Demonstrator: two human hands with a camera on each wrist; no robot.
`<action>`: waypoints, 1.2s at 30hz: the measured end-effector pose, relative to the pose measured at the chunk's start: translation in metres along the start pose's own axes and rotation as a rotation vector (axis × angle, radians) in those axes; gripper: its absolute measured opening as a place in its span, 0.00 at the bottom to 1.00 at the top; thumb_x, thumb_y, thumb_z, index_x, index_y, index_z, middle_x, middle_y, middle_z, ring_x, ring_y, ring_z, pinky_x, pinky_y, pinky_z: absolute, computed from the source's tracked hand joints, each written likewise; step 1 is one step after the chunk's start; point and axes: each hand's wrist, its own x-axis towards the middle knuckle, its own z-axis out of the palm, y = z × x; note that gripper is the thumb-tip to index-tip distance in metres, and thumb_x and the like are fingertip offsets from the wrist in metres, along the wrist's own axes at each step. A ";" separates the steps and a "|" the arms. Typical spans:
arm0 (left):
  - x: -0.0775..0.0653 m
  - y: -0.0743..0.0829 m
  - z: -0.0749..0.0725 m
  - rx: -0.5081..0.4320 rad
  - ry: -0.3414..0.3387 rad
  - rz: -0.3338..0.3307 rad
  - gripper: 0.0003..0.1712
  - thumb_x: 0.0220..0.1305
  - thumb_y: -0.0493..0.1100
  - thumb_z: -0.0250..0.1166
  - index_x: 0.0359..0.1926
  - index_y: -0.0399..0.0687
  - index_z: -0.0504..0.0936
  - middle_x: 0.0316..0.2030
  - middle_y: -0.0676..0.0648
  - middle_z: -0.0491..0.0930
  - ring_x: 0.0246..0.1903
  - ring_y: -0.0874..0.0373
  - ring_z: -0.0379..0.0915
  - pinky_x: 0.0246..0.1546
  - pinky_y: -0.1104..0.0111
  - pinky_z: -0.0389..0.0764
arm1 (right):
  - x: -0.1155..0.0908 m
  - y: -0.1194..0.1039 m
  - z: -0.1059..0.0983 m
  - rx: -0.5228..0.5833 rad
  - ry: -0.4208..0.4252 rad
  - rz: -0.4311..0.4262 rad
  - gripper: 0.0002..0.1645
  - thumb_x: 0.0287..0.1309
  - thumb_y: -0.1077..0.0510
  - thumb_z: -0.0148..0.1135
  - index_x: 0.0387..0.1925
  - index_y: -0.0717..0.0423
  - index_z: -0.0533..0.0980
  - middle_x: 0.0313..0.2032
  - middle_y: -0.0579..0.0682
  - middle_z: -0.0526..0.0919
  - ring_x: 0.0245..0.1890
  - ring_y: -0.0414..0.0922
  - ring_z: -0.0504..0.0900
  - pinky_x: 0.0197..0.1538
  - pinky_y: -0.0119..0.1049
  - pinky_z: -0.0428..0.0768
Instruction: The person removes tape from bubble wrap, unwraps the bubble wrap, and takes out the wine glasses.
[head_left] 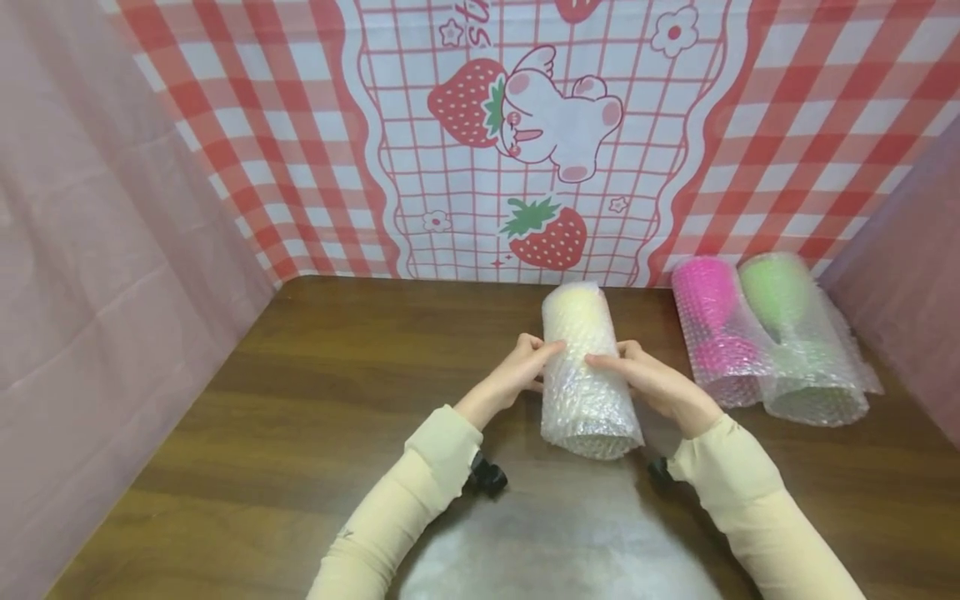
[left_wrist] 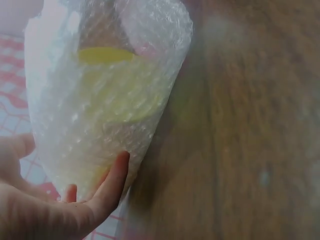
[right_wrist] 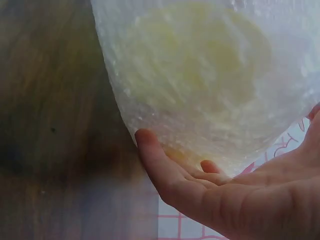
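A roll of bubble wrap [head_left: 588, 408] around a pale yellow object is between my two hands above the table. Its near end is an open tube. Through the layers a yellow rim [left_wrist: 106, 55] shows, but the object's full shape is blurred. My left hand [head_left: 517, 371] holds the roll's left side, thumb on top and fingers underneath. From the right, my right hand [head_left: 652, 379] holds it the same way. In the right wrist view the fingertips [right_wrist: 146, 137] press against the wrap, with a yellow round patch visible inside.
At the right back, a pink goblet [head_left: 708, 300] and a light green goblet [head_left: 780, 300] lie side by side, each in bubble wrap. Behind the brown wooden table [head_left: 300, 400] hangs a red-checked strawberry cloth [head_left: 300, 167]. Pink curtains [head_left: 97, 250] flank both sides.
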 end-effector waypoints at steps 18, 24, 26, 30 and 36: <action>-0.019 -0.007 -0.015 0.038 -0.102 -0.068 0.42 0.59 0.62 0.54 0.64 0.43 0.51 0.58 0.40 0.58 0.50 0.46 0.68 0.42 0.57 0.78 | -0.019 0.000 0.017 -0.012 -0.145 0.008 0.59 0.54 0.49 0.60 0.65 0.63 0.27 0.57 0.68 0.57 0.49 0.51 0.73 0.55 0.47 0.72; -0.031 -0.009 -0.017 0.018 -0.125 -0.089 0.42 0.60 0.59 0.55 0.64 0.42 0.49 0.58 0.38 0.58 0.52 0.45 0.67 0.43 0.56 0.78 | -0.028 -0.001 0.024 -0.020 -0.154 0.004 0.57 0.53 0.49 0.61 0.63 0.63 0.30 0.57 0.69 0.56 0.50 0.53 0.73 0.53 0.47 0.74; -0.035 -0.010 -0.017 0.015 -0.131 -0.091 0.42 0.60 0.59 0.55 0.64 0.41 0.48 0.59 0.37 0.58 0.53 0.45 0.67 0.43 0.56 0.77 | -0.030 -0.001 0.026 -0.022 -0.155 0.005 0.56 0.54 0.49 0.60 0.63 0.62 0.31 0.57 0.70 0.55 0.49 0.53 0.73 0.52 0.47 0.75; -0.044 -0.012 -0.017 0.011 -0.141 -0.090 0.42 0.60 0.59 0.55 0.65 0.41 0.48 0.60 0.38 0.56 0.54 0.45 0.64 0.45 0.55 0.77 | -0.034 0.000 0.029 -0.041 -0.147 0.010 0.53 0.56 0.46 0.58 0.62 0.62 0.32 0.58 0.70 0.57 0.46 0.50 0.75 0.49 0.45 0.77; -0.054 -0.015 -0.017 -0.007 -0.144 -0.089 0.41 0.60 0.57 0.55 0.64 0.41 0.48 0.61 0.37 0.54 0.57 0.44 0.61 0.46 0.53 0.76 | -0.037 0.001 0.033 -0.030 -0.157 -0.018 0.49 0.59 0.46 0.54 0.61 0.63 0.33 0.56 0.72 0.62 0.42 0.49 0.78 0.43 0.43 0.80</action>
